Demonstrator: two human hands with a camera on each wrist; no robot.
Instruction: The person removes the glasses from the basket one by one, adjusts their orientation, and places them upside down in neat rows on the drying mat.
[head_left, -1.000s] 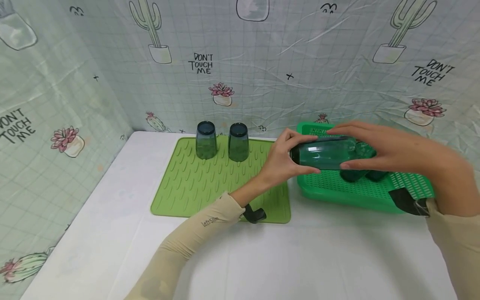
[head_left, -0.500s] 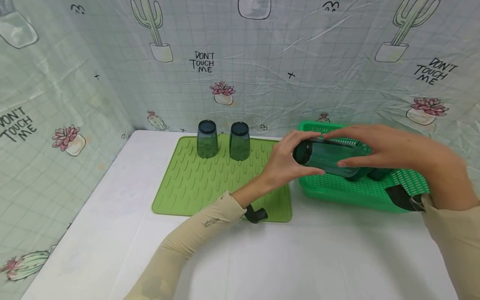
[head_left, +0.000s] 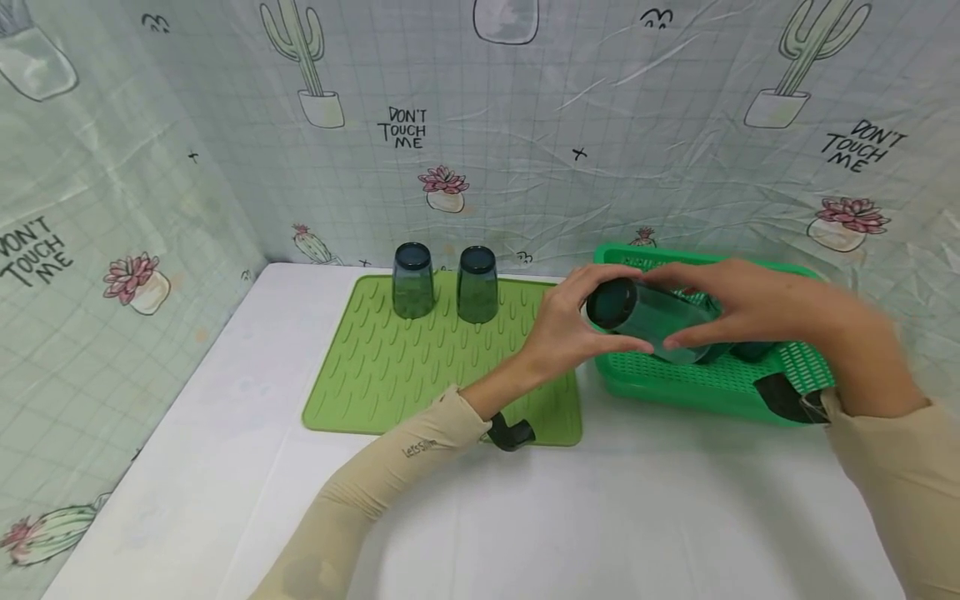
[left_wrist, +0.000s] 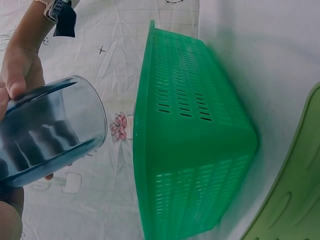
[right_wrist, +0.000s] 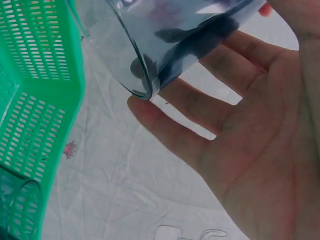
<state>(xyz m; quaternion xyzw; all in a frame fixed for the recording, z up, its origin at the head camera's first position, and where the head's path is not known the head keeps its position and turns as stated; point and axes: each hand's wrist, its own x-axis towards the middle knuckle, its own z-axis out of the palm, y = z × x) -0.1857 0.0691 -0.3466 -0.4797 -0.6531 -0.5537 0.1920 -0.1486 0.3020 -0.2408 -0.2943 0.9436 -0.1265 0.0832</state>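
Note:
Both hands hold a dark blue-green drinking glass (head_left: 667, 321) above the basket, tilted with its base toward the left hand and its mouth facing right and down. The left hand (head_left: 558, 325) grips the base end between thumb and fingers. At the other end, the right hand (head_left: 772, 304) has its thumb and fingers around the side of the glass; the right wrist view shows fingertips right at the rim (right_wrist: 145, 92). The glass looks see-through and hollow in the left wrist view. Two matching glasses (head_left: 412, 282) stand upside down on a green drying mat (head_left: 390, 375).
A green perforated plastic basket (head_left: 675, 392) stands right of the mat, with more dark glasses (head_left: 752, 350) lying in it. The white table (head_left: 480, 517) runs in front. A patterned sheet (head_left: 525, 100) hangs behind and along the left side.
The held glass has tipped, so its base turns up toward the head camera and its mouth drops. My right hand has moved slightly left; the left hand stays nearly in place.

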